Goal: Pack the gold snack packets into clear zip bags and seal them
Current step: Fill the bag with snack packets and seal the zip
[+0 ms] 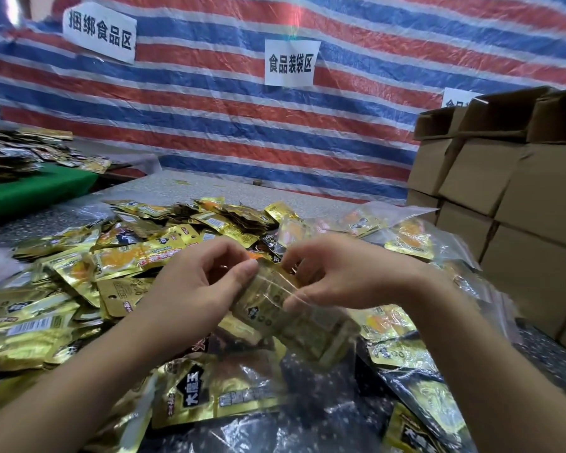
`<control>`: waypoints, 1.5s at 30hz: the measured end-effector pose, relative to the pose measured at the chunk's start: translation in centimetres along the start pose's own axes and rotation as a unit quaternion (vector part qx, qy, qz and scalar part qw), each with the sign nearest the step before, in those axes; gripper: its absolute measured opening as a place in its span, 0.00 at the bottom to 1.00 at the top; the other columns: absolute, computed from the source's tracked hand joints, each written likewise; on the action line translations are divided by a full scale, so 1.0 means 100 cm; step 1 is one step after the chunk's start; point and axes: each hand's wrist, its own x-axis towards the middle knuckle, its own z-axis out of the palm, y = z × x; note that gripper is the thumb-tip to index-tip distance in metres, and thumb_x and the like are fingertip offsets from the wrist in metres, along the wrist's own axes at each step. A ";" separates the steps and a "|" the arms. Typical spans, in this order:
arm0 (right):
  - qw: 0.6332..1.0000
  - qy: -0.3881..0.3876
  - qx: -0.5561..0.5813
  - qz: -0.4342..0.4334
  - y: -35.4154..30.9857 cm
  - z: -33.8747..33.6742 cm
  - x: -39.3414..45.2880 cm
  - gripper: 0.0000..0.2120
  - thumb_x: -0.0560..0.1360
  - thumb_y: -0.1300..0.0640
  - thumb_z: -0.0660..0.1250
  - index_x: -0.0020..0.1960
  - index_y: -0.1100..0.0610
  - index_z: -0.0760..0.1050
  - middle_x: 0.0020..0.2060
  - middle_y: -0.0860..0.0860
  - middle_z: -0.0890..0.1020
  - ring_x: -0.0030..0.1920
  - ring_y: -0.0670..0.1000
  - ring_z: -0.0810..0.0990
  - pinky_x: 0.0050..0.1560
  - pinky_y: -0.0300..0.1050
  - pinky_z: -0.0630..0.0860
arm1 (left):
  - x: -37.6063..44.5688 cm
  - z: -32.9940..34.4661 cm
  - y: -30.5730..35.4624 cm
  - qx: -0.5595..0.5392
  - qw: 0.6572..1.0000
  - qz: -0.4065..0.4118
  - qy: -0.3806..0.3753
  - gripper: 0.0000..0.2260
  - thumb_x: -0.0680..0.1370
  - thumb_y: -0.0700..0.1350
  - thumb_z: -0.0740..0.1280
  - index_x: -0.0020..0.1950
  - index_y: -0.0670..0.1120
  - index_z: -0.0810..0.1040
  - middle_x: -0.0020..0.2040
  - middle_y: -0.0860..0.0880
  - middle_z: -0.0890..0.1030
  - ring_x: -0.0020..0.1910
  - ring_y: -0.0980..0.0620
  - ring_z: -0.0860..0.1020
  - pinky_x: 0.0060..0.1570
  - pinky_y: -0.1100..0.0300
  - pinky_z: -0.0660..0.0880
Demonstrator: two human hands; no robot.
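Two hands: the left hand (206, 282) and the right hand (334, 276) meet over the bench (216, 188), both working one clear zip bag (294, 318).
Step in hand: judged to be seating the gold packets (268, 299) in the bag and closing its mouth.
Done well: push the packets fully below the zip line, flatten the film, then run the pinch along the whole strip from one end to the other.
Left grip: thumb and curled fingers clamped on the bag's upper edge, packets beneath.
Right grip: fingertips pinched on the same edge, just beside the left grip; the thumb lies on the film.
Bag position: between both grips, hanging toward the wearer.
Loose packets (79, 273): heaped left of and beyond the grips.
Filled bags (409, 243): right of the right grip.
Cardboard boxes (504, 191): stacked far right.
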 end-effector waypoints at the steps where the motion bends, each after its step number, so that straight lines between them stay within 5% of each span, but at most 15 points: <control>1: 1.000 0.023 0.004 0.002 0.002 0.000 0.001 0.08 0.72 0.51 0.76 0.48 0.48 0.78 0.41 0.48 0.86 0.41 0.46 0.84 0.45 0.47 0.83 | 0.001 0.000 -0.001 0.002 1.000 -0.004 0.009 0.06 0.77 0.45 0.69 0.40 0.51 0.80 0.37 0.48 0.81 0.36 0.45 0.79 0.36 0.47 0.76; 5: 0.998 0.045 -0.038 -0.028 0.004 0.003 0.004 0.03 0.76 0.57 0.72 0.43 0.54 0.81 0.36 0.43 0.83 0.37 0.41 0.81 0.40 0.36 0.77 | 0.001 -0.001 -0.001 0.028 0.999 -0.007 0.017 0.06 0.77 0.46 0.69 0.40 0.51 0.80 0.37 0.51 0.82 0.35 0.52 0.80 0.36 0.57 0.77; 7: 0.998 0.038 -0.044 -0.031 0.001 0.005 0.004 0.08 0.79 0.55 0.68 0.42 0.54 0.82 0.32 0.39 0.81 0.33 0.38 0.78 0.35 0.32 0.74 | 0.000 -0.001 -0.002 0.010 1.000 -0.022 0.009 0.05 0.78 0.45 0.68 0.41 0.50 0.80 0.38 0.51 0.84 0.37 0.53 0.83 0.42 0.54 0.81; 9: 0.999 0.037 -0.026 -0.019 -0.002 0.006 0.004 0.15 0.81 0.48 0.62 0.42 0.52 0.81 0.30 0.39 0.81 0.30 0.41 0.76 0.32 0.36 0.74 | 0.001 0.000 -0.004 -0.005 1.000 -0.026 0.004 0.05 0.78 0.43 0.68 0.42 0.49 0.80 0.38 0.51 0.85 0.39 0.52 0.84 0.44 0.50 0.82; 12: 0.999 0.039 0.021 -0.012 -0.004 0.003 0.004 0.26 0.77 0.37 0.55 0.46 0.55 0.82 0.38 0.48 0.85 0.39 0.49 0.83 0.45 0.48 0.81 | 0.003 -0.001 -0.004 -0.077 0.996 -0.033 0.022 0.03 0.75 0.44 0.69 0.42 0.47 0.80 0.38 0.48 0.85 0.39 0.49 0.85 0.40 0.57 0.82; 17: 0.990 0.122 0.035 -0.063 -0.003 -0.002 0.000 0.06 0.77 0.52 0.68 0.42 0.50 0.80 0.33 0.45 0.83 0.33 0.48 0.81 0.33 0.44 0.78 | 0.009 -0.002 -0.001 -0.232 0.965 -0.104 0.058 0.16 0.70 0.53 0.68 0.55 0.49 0.77 0.42 0.45 0.86 0.40 0.45 0.86 0.36 0.59 0.81; 19: 0.979 0.181 0.060 -0.073 -0.002 -0.006 0.001 0.06 0.76 0.54 0.70 0.42 0.54 0.82 0.34 0.50 0.84 0.36 0.57 0.82 0.38 0.57 0.79 | 0.009 -0.003 -0.001 -0.237 0.961 -0.146 -0.007 0.25 0.68 0.61 0.67 0.60 0.49 0.75 0.45 0.47 0.86 0.42 0.44 0.85 0.37 0.58 0.81; 21: 0.966 0.235 0.082 -0.076 -0.002 -0.010 0.001 0.06 0.75 0.54 0.72 0.42 0.55 0.83 0.33 0.50 0.84 0.36 0.56 0.83 0.43 0.58 0.79 | 0.006 0.000 -0.001 -0.212 0.957 -0.173 -0.093 0.29 0.66 0.64 0.66 0.60 0.48 0.76 0.48 0.47 0.86 0.45 0.44 0.85 0.39 0.57 0.81; 27: 0.953 0.268 0.119 -0.074 -0.003 -0.013 -0.001 0.05 0.74 0.54 0.73 0.40 0.53 0.82 0.31 0.49 0.84 0.32 0.46 0.79 0.38 0.46 0.77 | -0.001 0.008 -0.002 -0.206 0.949 -0.183 -0.155 0.12 0.72 0.52 0.65 0.46 0.48 0.85 0.47 0.44 0.86 0.44 0.43 0.85 0.45 0.51 0.83; 32: 0.947 0.240 0.192 -0.098 -0.003 -0.015 -0.002 0.07 0.72 0.50 0.73 0.39 0.53 0.82 0.31 0.50 0.83 0.32 0.47 0.77 0.34 0.36 0.74 | 0.001 0.006 -0.001 -0.222 0.950 -0.177 -0.129 0.14 0.74 0.54 0.62 0.44 0.51 0.85 0.46 0.43 0.86 0.42 0.41 0.85 0.40 0.53 0.83; 38: 0.962 0.251 0.086 -0.062 0.001 -0.008 0.003 0.13 0.78 0.48 0.67 0.40 0.54 0.82 0.31 0.53 0.83 0.32 0.59 0.78 0.36 0.56 0.77 | 0.002 0.010 0.001 -0.206 0.964 -0.160 -0.049 0.16 0.74 0.54 0.62 0.51 0.44 0.81 0.42 0.44 0.86 0.35 0.44 0.84 0.33 0.56 0.82; 42: 0.972 0.227 0.038 -0.052 0.004 0.001 0.007 0.11 0.79 0.51 0.67 0.43 0.57 0.82 0.30 0.53 0.79 0.27 0.45 0.71 0.29 0.39 0.69 | 0.003 0.010 -0.001 -0.215 0.955 -0.199 -0.034 0.12 0.83 0.45 0.58 0.53 0.45 0.81 0.42 0.42 0.86 0.33 0.47 0.84 0.30 0.58 0.81; 45: 0.972 0.232 0.008 -0.042 0.008 0.005 0.010 0.07 0.78 0.55 0.69 0.45 0.57 0.82 0.33 0.51 0.81 0.31 0.45 0.73 0.34 0.44 0.73 | 0.005 0.009 -0.003 -0.228 0.950 -0.209 -0.047 0.12 0.82 0.47 0.59 0.54 0.44 0.80 0.43 0.44 0.86 0.34 0.47 0.84 0.29 0.60 0.78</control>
